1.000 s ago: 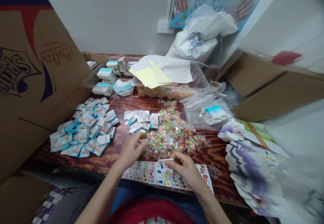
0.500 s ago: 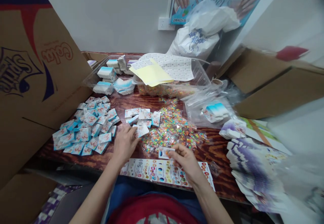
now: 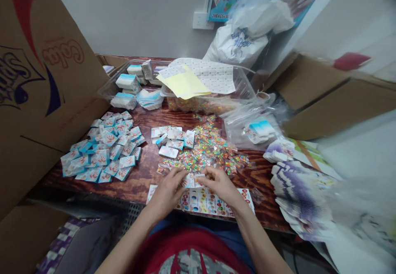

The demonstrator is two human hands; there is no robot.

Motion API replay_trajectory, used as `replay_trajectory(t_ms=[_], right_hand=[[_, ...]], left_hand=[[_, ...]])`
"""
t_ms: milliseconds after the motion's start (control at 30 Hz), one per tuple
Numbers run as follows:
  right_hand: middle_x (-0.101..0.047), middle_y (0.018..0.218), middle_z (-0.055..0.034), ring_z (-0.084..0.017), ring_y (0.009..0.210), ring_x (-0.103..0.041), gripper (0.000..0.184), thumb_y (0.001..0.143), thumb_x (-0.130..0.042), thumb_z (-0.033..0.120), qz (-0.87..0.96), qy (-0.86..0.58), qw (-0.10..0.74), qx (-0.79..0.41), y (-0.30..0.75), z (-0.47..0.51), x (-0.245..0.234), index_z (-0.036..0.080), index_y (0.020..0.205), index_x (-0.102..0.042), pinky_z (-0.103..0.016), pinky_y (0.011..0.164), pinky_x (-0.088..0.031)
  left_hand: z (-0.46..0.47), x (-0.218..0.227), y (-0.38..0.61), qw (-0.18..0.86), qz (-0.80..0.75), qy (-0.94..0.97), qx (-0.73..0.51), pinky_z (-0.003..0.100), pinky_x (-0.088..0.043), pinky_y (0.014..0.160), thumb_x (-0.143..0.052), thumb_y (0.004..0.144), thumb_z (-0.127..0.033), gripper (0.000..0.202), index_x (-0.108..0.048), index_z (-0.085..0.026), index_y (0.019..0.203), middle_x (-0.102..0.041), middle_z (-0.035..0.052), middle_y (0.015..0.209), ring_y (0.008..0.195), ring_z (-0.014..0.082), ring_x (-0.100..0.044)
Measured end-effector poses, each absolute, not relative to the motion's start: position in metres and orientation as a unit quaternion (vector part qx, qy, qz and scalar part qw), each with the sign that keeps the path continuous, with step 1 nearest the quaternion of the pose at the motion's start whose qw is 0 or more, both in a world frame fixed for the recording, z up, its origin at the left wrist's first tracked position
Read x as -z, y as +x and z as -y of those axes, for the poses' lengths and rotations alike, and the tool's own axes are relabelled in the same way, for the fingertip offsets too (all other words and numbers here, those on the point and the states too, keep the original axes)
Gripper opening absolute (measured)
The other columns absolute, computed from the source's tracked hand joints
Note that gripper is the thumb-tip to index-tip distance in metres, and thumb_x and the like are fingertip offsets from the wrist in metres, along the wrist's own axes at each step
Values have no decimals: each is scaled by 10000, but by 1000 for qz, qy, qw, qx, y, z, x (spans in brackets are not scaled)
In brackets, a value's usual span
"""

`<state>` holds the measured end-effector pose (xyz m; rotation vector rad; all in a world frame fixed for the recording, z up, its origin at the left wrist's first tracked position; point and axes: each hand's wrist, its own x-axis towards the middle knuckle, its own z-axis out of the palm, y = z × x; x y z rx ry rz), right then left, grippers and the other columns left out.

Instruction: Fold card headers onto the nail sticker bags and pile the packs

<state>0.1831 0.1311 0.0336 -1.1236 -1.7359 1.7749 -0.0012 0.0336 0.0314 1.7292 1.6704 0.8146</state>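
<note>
Currently one small printed card [image 3: 194,180] at lower centre, just above one sticker sheet [image 3: 198,203]. Two hands on it: left hand [image 3: 169,191] and right hand [image 3: 219,184], one at each end, fingers nearly closed in a pinch. Two heaps of blue-white packets on one wood-grained counter [image 3: 147,121]: larger heap [image 3: 103,150], middle left, overlapped past counting; smaller heap [image 3: 175,143], centre, exact number unclear. One spread of colourful clear sachets [image 3: 207,152], centre, uncountable.

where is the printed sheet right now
In the head view, the printed sheet lies bottom centre, at the near edge of the table, partly covered by the left hand and right hand, in front of the colourful packets.
</note>
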Motion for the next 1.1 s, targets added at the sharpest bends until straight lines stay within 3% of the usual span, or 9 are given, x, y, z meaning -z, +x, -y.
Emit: replay_trajectory(t_ms=[300,433,533,633,767,867,1000,1100], right_hand=[[-439,510,56,-114,507,-389,247,691,-674,309,692,-462,183,-523,180,-127,-21,198,550,-504,-227,497,-270],[-481,574,32,-136,579,-451,233,796,-576,320,711,-411,194,-537,185,-124,-28,193,600,-575,-245,561,-322],[-521,679,6,-157,663,-516,232,831,-547,318,710,-389,230,-540,191,-121,-28,196,646,-618,-267,644,-387],[-586,910,-51,-207,865,-576,173,829,-567,295,705,-405,278,-511,191,-116,-22,202,709,-651,-303,750,-432],[-586,1157,-90,-257,1141,-522,144,851,-559,243,723,-401,312,-469,187,-111,-22,211,732,-634,-378,934,-401],[-612,1137,-84,-255,1127,-537,152,834,-568,217,711,-384,313,-499,188,-114,-27,207,685,-599,-401,977,-365],[-618,1155,-79,-245,1050,-575,157,813,-580,250,624,-383,317,-603,193,-118,-31,201,665,-575,-363,891,-412],[-628,1064,-66,-235,1032,-560,157,804,-554,197,680,-385,307,-543,192,-116,-31,205,647,-552,-362,903,-397]], left_hand=[[-32,-20,6,279,-618,668,-309,413,-484,973,-558,856,-52,508,-478,-261,1312,-531,85,1249,1149,236,-554],[-34,-16,5,265,-615,670,-321,400,-480,992,-566,856,-56,504,-475,-257,1308,-535,85,1259,1182,233,-543],[-35,-15,6,264,-614,675,-313,400,-482,992,-565,859,-64,500,-472,-255,1312,-538,86,1263,1185,233,-546],[-36,-16,9,258,-617,679,-303,411,-484,991,-560,853,-61,502,-471,-249,1309,-537,90,1261,1185,239,-548],[-39,-16,16,246,-627,679,-292,439,-481,989,-543,831,-36,494,-478,-222,1284,-528,109,1280,1197,259,-539],[-40,-18,21,261,-617,671,-318,423,-487,977,-538,826,-36,481,-477,-221,1265,-557,102,1246,1178,248,-548],[-39,-25,25,268,-609,660,-349,402,-487,964,-543,831,-43,481,-458,-226,1268,-575,94,1234,1153,229,-557],[-38,-29,26,260,-611,673,-326,402,-492,948,-548,831,-51,467,-468,-229,1256,-576,89,1224,1144,236,-561]])
